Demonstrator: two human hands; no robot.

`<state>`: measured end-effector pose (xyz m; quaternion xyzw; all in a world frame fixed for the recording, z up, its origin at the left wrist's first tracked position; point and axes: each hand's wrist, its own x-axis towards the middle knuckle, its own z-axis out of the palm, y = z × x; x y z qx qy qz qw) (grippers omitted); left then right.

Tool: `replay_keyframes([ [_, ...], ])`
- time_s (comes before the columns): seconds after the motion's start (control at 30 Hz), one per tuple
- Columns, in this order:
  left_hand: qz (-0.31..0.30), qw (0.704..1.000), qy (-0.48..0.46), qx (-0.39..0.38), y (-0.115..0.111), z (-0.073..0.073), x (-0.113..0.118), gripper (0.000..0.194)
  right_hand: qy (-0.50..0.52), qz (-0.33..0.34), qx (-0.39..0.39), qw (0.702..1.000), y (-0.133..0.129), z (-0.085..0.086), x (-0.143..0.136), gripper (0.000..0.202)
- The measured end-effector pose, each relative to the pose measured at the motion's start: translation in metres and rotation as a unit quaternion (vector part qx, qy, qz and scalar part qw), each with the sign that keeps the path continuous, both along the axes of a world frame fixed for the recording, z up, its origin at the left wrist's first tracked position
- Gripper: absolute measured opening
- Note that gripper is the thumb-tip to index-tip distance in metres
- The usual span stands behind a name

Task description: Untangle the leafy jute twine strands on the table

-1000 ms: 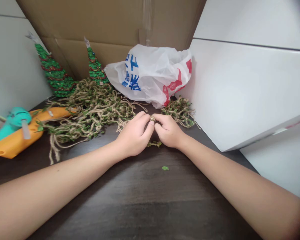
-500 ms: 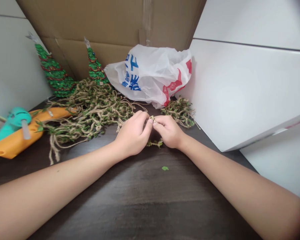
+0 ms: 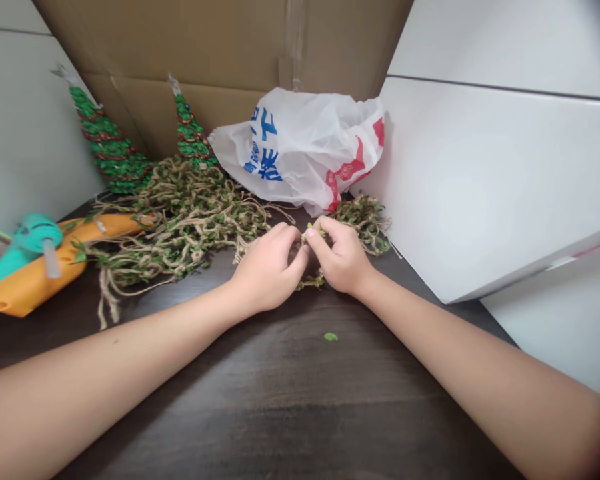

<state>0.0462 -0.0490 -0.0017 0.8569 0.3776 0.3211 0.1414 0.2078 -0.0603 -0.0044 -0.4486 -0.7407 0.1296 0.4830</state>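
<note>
A twine garland with small green leaves is between my two hands, and part of it hangs onto the dark table below them. My left hand is closed, thumb and fingers pinching the garland from the left. Opposite it, my right hand pinches the leafy twine between thumb and forefinger. The fingertips of both hands nearly meet. Behind my left hand spreads a big heap of leafy twine garlands. A smaller bundle of leafy twine lies just beyond my right hand.
A white plastic bag lies at the back. Two green tinsel trees stand at the back left. A teal glue gun rests on an orange holder. One loose leaf lies on the table. A white box borders the right.
My right fingers have shifted slightly up, with the thumb tip higher on the garland. My left thumb has eased slightly away from the right hand. The surroundings are unchanged.
</note>
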Motion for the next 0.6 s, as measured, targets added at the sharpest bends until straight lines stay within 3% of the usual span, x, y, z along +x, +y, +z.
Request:
replay_keyframes([
  [0.2, -0.063, 0.997, -0.034, -0.004, -0.0011, 0.0030, -0.0009, 0.027, 0.024, -0.015, 0.016, 0.999, 0.0029, -0.0028, 0.0009, 0.004],
  [0.6, -0.103, 0.991, -0.084, -0.008, -0.0040, 0.0078, -0.0040, 0.032, 0.008, -0.012, 0.000, 1.000, 0.0034, -0.0029, 0.0012, 0.014],
])
